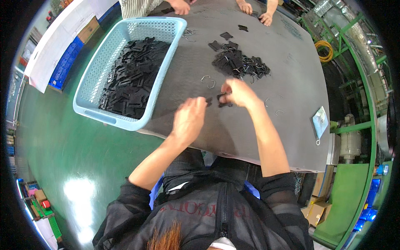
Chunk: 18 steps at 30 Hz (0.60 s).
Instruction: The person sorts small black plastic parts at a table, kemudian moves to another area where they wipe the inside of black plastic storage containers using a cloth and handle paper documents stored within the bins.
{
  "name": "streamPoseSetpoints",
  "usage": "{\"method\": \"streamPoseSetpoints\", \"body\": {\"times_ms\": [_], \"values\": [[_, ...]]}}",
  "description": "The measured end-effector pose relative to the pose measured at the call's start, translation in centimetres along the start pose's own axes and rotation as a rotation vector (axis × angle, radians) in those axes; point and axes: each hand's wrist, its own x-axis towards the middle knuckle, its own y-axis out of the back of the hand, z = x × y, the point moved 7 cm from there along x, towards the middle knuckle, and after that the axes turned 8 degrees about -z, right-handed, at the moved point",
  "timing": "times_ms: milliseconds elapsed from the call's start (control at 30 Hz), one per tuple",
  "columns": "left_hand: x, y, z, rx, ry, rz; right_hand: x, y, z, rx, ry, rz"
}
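Note:
At the table's near side, my left hand (191,116) is closed, with a small black plastic piece (209,101) at its fingertips. Just right of it, my right hand (238,92) bends down with its fingers closed on another flat black plastic piece (225,105); they partly cover it. Bent metal wire hooks (211,84) lie beyond my hands, and another hook (279,112) is right of my right wrist. Farther off is a pile of black plastic pieces (233,60), with wire hooks mixed in along its right side.
A light-blue plastic basket (150,110) full of black pieces stands on the left. Across the grey table (291,141), other people's hands (266,18) handle black parts. A blue-and-white packet (320,124) lies by the right edge, near green metal framing (356,125).

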Motion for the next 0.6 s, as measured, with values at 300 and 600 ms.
{"method": "streamPoseSetpoints", "body": {"times_ms": [300,600], "values": [[0.7,17.3,-4.3,0.572,0.311,0.443,-2.0,-1.1,1.5,0.058,-0.079,0.080],[4.2,-1.9,0.3,-0.002,0.102,-0.076,-2.7,9.4,-13.5,0.482,0.471,0.456]]}}
